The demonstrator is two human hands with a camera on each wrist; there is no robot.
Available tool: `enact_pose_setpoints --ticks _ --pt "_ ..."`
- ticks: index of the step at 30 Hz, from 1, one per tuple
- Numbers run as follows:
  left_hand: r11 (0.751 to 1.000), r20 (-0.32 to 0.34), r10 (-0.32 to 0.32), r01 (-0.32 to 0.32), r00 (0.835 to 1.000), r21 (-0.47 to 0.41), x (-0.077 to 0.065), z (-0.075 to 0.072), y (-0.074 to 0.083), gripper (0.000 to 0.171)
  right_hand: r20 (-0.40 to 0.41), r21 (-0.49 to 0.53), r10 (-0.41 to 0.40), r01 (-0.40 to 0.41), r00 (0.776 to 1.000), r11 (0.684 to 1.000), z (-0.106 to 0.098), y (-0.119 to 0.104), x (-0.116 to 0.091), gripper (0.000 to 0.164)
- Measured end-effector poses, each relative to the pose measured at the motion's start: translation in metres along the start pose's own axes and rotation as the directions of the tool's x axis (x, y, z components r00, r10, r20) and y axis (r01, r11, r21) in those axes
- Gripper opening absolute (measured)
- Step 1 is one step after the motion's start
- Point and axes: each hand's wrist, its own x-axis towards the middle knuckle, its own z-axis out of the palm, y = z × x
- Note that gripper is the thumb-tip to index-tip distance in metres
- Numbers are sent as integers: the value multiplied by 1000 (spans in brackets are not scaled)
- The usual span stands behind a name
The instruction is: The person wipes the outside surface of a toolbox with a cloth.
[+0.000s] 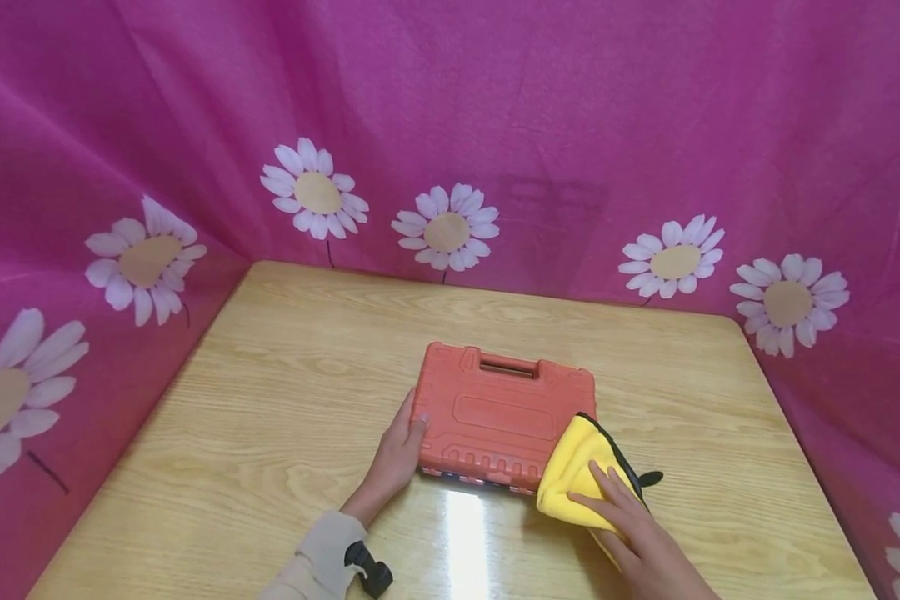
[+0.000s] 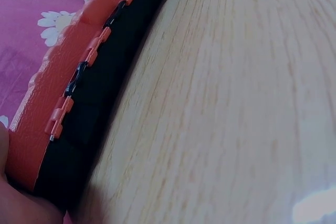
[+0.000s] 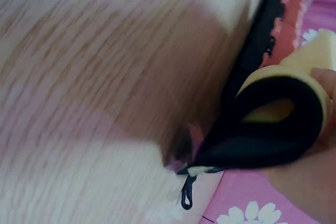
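A red plastic carrying case (image 1: 506,412) with a black lower half lies on the wooden table, its handle toward the back. My left hand (image 1: 397,450) grips the case's left edge, the thumb on the lid. In the left wrist view, the case's hinged side (image 2: 79,77) shows along its red and black seam. My right hand (image 1: 630,517) holds a folded yellow cloth (image 1: 581,475) with black edging against the case's front right corner. In the right wrist view the cloth (image 3: 315,56) folds into a loop, and part of the hand is out of frame.
The wooden table (image 1: 307,358) reaches back to a pink curtain (image 1: 540,100) printed with white daisies, which also stands along both sides. A black strap piece (image 1: 371,571) sits at the left sleeve's cuff. A black hanging loop (image 1: 650,478) sticks out from the cloth.
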Motion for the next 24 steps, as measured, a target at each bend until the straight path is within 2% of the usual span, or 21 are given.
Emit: enact_pose_setpoints --ticks 3,6,9,14,16,20,24 --pt "1000 0 5 -5 1000 2 0 1 -1 58 -7 104 70 -69 998 992 -3 -4 0 49" --pt "1000 1 1 -1 1000 0 0 1 -2 58 -27 165 98 -92 995 982 -6 -7 1 48" --pt "1000 1 4 -4 1000 2 0 2 -2 57 -82 155 108 -94 991 983 -8 -11 5 46" --pt "1000 7 16 -16 1000 -16 0 1 1 57 -157 119 222 -204 962 972 -19 -19 14 44" --pt "1000 9 18 -18 1000 -24 0 0 1 57 -189 119 240 -220 952 968 -24 -22 20 41" --pt "999 11 23 -23 1000 -27 0 0 0 56 -266 125 227 -200 937 972 -34 -23 29 37" --pt "999 13 22 -22 1000 -26 0 1 -1 56 -308 131 211 -179 928 975 -40 -24 38 34"
